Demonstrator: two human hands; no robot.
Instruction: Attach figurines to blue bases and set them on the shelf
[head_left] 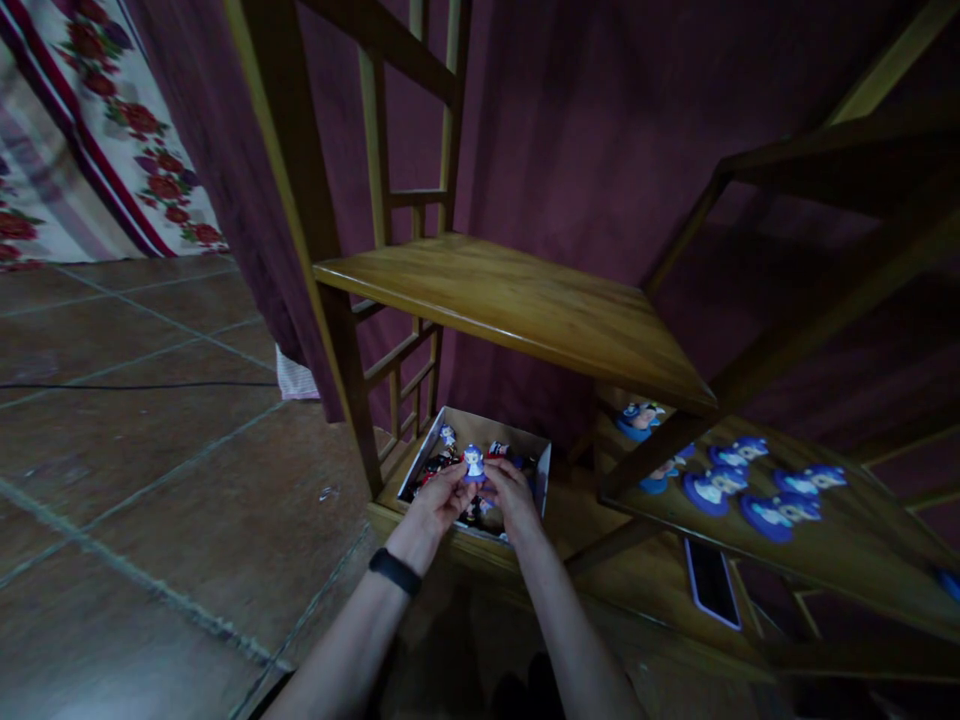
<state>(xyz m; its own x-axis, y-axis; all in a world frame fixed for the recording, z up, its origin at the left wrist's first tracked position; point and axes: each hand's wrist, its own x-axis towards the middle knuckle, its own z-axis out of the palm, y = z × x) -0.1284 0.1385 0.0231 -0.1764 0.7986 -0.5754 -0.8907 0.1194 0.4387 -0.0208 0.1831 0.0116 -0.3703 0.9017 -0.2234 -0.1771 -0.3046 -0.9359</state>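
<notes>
Between my two hands, above an open box, a small blue-and-white figurine stands upright on its purple base. My left hand grips the base from the left, with a dark band around that wrist. From the right, the fingers of my right hand close on the same figurine. Below them the white-edged cardboard box holds several more figurines, some in red and black; my hands hide part of them. Another blue-and-white figurine shows in the box's back left corner.
Several figurines with purple bases stand on a wooden shelf at right, beside blue-based ones. A phone lies on the lower board. An upper shelf overhangs the box. A wooden post rises at left; a cable crosses the tiled floor.
</notes>
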